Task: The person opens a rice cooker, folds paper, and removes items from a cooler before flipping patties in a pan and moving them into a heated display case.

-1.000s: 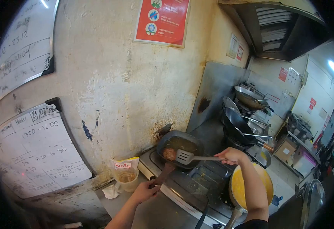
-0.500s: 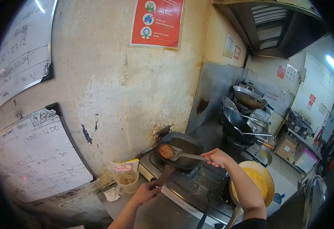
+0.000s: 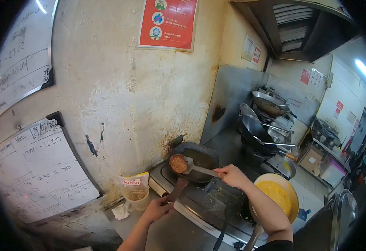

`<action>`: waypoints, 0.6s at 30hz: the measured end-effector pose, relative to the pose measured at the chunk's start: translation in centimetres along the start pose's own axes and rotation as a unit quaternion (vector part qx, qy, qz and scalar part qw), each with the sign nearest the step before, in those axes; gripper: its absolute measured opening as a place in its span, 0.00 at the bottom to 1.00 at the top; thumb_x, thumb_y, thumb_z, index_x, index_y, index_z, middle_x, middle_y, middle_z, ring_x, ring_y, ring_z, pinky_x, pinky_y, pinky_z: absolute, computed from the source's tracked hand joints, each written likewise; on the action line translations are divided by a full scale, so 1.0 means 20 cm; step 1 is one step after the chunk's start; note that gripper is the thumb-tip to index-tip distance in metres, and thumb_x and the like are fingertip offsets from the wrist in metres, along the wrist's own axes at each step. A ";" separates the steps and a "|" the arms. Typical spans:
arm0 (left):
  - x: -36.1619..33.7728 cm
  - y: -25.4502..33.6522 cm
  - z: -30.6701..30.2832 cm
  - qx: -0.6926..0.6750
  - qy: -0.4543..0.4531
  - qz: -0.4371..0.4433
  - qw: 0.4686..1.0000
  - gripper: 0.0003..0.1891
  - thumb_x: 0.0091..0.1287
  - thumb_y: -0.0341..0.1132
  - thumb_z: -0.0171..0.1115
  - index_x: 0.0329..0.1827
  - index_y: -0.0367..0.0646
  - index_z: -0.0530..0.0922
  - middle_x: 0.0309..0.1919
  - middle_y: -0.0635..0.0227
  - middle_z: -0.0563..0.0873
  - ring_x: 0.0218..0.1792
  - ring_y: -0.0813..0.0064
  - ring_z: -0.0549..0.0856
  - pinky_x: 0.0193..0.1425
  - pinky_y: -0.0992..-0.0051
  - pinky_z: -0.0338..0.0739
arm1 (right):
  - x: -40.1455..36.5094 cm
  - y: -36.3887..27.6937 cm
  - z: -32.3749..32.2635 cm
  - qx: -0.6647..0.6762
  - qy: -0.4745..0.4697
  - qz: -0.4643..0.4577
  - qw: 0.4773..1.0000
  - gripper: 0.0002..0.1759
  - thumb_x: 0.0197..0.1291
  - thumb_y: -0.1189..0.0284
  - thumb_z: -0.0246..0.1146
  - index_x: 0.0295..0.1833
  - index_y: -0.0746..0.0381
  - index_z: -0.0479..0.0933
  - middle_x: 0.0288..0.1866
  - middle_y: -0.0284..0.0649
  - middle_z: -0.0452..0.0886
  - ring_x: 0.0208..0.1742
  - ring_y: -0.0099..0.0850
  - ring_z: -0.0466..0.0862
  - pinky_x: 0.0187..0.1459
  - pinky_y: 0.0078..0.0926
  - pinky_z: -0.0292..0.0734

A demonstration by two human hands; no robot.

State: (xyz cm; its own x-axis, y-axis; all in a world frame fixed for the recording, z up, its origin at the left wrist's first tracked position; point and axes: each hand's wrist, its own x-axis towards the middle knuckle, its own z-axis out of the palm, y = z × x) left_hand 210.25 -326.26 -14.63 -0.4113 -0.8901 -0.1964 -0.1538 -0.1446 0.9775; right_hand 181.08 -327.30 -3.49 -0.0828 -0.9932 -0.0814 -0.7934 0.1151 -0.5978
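My left hand (image 3: pixel 157 210) is closed around the brown handle of a dark, square-sided frying pan (image 3: pixel 199 160) on the stove. In my right hand (image 3: pixel 230 175) is a spatula (image 3: pixel 202 169) with a grey handle, its blade reaching over the pan. A round browned patty (image 3: pixel 178 163) sits at the blade's end, by the pan's left side. Dark oil shows in the pan's bottom. Under my right forearm, and partly hidden by it, is a pale pan (image 3: pixel 292 196) holding a yellow egg-like mixture (image 3: pixel 271 193).
A clear plastic jug (image 3: pixel 139 202) with a Sovia pouch (image 3: pixel 132 183) in it stands left of the stove (image 3: pixel 204 209), beside a crumpled white tissue (image 3: pixel 120 211). A black-handled utensil (image 3: pixel 221 234) lies across the stove's front. Several woks (image 3: pixel 254 127) are stacked behind.
The view has shifted slightly, so most things sit a little further left. Both hands keep their holds, and the patty stays at the spatula's blade, now appearing more tilted.
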 end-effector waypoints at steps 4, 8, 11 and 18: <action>-0.02 0.02 0.00 -0.012 -0.012 -0.009 1.000 0.11 0.61 0.38 0.60 0.36 0.37 0.79 0.23 0.73 0.78 0.23 0.85 0.74 0.26 0.82 0.67 | -0.02 -0.02 0.00 -0.015 0.019 -0.043 0.999 0.15 0.57 0.71 0.56 0.50 0.56 0.78 0.23 0.45 0.78 0.22 0.25 0.74 0.30 0.23 0.69; -0.02 0.03 0.00 -0.006 -0.010 -0.008 1.000 0.12 0.61 0.38 0.60 0.35 0.37 0.79 0.24 0.73 0.79 0.23 0.85 0.74 0.27 0.82 0.67 | -0.04 -0.08 -0.01 -0.043 0.012 -0.034 0.998 0.16 0.55 0.70 0.55 0.50 0.54 0.78 0.41 0.52 0.79 0.43 0.45 0.80 0.45 0.32 0.73; -0.03 0.05 -0.01 0.003 -0.013 -0.019 1.000 0.12 0.61 0.39 0.60 0.35 0.37 0.79 0.24 0.73 0.79 0.23 0.84 0.74 0.27 0.82 0.68 | -0.04 -0.10 -0.02 -0.061 0.001 -0.026 0.998 0.17 0.55 0.70 0.54 0.51 0.54 0.77 0.41 0.52 0.79 0.43 0.45 0.80 0.45 0.32 0.73; 0.00 -0.01 -0.04 0.022 -0.010 -0.018 1.000 0.11 0.61 0.38 0.60 0.36 0.38 0.79 0.24 0.73 0.79 0.23 0.84 0.74 0.27 0.82 0.68 | -0.04 -0.09 0.00 -0.061 0.012 -0.051 0.997 0.16 0.55 0.70 0.55 0.51 0.55 0.77 0.34 0.53 0.78 0.34 0.41 0.79 0.38 0.30 0.72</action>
State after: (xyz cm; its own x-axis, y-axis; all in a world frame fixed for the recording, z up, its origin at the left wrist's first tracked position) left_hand 210.89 -326.63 -14.70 -0.4230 -0.8757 -0.2326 -0.2074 -0.1563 0.9657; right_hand 182.49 -326.66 -2.32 -0.0112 -0.9999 -0.0055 -0.8652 0.0124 -0.5012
